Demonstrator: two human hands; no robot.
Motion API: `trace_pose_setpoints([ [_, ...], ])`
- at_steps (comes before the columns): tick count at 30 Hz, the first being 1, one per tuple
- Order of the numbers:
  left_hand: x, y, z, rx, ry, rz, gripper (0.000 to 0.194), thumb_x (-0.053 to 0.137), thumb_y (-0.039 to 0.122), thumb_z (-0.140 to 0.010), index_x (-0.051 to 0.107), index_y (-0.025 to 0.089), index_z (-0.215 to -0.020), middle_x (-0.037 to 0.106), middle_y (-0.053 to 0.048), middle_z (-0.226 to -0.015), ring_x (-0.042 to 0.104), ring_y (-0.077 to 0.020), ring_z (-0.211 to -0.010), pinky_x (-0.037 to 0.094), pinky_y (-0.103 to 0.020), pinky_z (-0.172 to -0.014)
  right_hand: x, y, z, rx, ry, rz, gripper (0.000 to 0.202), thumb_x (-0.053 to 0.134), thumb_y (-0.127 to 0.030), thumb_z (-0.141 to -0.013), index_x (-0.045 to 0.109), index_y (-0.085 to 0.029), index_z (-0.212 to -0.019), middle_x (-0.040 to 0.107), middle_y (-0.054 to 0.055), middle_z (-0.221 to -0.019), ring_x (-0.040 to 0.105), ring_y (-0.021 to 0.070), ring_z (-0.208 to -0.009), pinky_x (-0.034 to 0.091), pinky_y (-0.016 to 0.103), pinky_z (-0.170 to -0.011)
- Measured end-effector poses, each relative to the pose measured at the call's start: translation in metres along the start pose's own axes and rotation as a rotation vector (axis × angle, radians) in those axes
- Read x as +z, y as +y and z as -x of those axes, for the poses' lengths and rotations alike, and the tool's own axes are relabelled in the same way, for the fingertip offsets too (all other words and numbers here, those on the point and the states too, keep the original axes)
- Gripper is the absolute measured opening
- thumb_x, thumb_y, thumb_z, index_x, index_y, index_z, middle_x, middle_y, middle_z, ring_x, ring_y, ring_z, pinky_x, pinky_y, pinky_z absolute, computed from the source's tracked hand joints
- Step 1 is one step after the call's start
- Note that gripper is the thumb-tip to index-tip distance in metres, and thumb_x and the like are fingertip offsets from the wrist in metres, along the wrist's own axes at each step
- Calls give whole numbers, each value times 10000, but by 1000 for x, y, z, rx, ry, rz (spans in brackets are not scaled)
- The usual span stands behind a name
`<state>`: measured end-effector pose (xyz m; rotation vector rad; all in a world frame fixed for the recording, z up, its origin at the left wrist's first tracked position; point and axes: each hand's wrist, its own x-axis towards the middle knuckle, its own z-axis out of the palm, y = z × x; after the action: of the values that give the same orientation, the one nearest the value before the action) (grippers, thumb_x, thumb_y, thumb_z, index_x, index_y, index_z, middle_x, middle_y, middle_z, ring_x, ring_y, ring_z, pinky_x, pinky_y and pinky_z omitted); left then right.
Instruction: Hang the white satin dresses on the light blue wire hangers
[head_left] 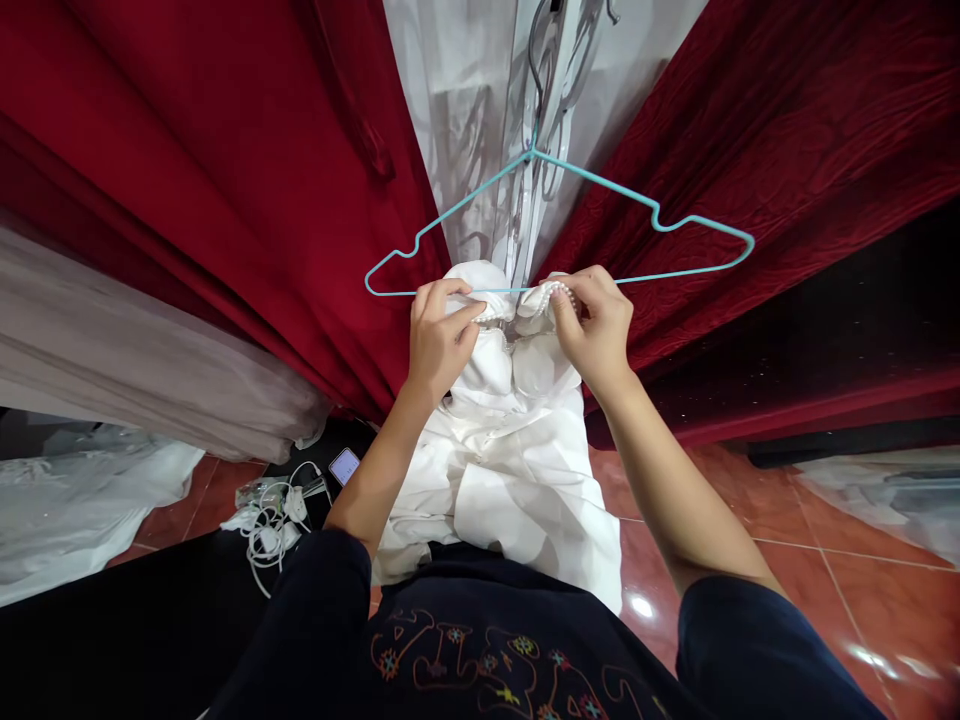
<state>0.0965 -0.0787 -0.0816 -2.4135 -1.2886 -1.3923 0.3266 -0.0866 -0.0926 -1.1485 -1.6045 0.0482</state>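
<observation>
A white dress with padded cups and pearl-like beading along its top edge hangs in front of me. Its upper part is folded over the bottom bar of a light blue clothes hanger. My left hand pinches the dress's top edge at the left cup, close against the bar. On the other side, my right hand grips the beaded edge of the right cup between thumb and fingers, also at the bar. The hanger's hook hangs up at a white rack.
Red curtains flank the rack on both sides. At lower left, tangled white cables and a phone lie on a black surface. White fabric lies further left. The floor has reddish tiles.
</observation>
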Motion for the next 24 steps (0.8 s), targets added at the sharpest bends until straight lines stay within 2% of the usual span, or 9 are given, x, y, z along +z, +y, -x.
trace_pose_setpoints([
  [2,1,-3,7,-74,39,37,338,647,30,-894,860,263,-1013,734,-63,-1061,662,-224,-1042,551,-367,-966,-2,-1,-1,-18,6,-29,363,545,-457,-1095,788,-200,-1011,713,69,-910,691,194,-855,559,356,-778],
  [5,1,-16,22,-309,101,285,234,679,121,-899,856,220,-1014,714,-35,-953,669,-150,-847,555,-266,-799,-4,1,-3,-38,19,-57,340,566,-433,-1093,797,-196,-1014,707,58,-897,686,179,-842,554,336,-762],
  [8,-5,-35,36,-716,260,607,30,752,189,-834,768,172,-852,702,-1,-802,666,-121,-732,536,-217,-717,-6,4,-4,-45,22,-62,345,567,-448,-1098,800,-205,-1019,711,56,-905,691,180,-858,558,342,-783],
  [10,-13,-46,41,-1023,381,821,105,755,215,-826,677,172,-771,660,24,-699,637,-118,-655,520,-212,-655,-8,6,-4,-42,11,-71,364,561,-479,-1101,794,-212,-1019,708,57,-906,687,185,-855,558,353,-786],
  [13,-32,-56,38,-1254,533,1007,89,678,238,-901,683,166,-848,719,-2,-786,673,-133,-687,537,-228,-640,-9,8,-6,-26,-8,-81,394,550,-532,-1101,778,-221,-1018,701,65,-911,674,199,-851,555,375,-784],
  [15,-46,-58,28,-1206,624,1041,106,637,225,-944,715,152,-946,771,-35,-925,727,-143,-806,574,-241,-713,-11,8,-6,-17,-14,-80,400,548,-547,-1099,770,-225,-1015,702,69,-917,665,205,-847,556,391,-793],
  [18,-66,-58,2,-997,693,1065,119,638,234,-980,710,140,-971,776,-53,-1008,746,-153,-923,600,-269,-824,-12,6,-6,-16,-14,-70,388,557,-535,-1097,771,-225,-1006,704,70,-906,659,205,-836,551,390,-780],
  [21,-79,-60,-34,-823,684,1048,121,635,196,-1011,659,161,-897,721,-10,-891,715,-126,-864,595,-284,-837,-13,2,-5,-32,-13,-58,390,552,-519,-1099,781,-221,-996,718,71,-910,671,201,-837,545,374,-763],
  [24,-75,-65,-71,-732,543,944,265,684,182,-1058,571,202,-819,612,42,-731,632,-90,-735,554,-267,-751,-12,-1,-4,-52,-7,-72,380,556,-495,-1101,787,-213,-992,731,68,-910,684,196,-839,542,363,-771],
])
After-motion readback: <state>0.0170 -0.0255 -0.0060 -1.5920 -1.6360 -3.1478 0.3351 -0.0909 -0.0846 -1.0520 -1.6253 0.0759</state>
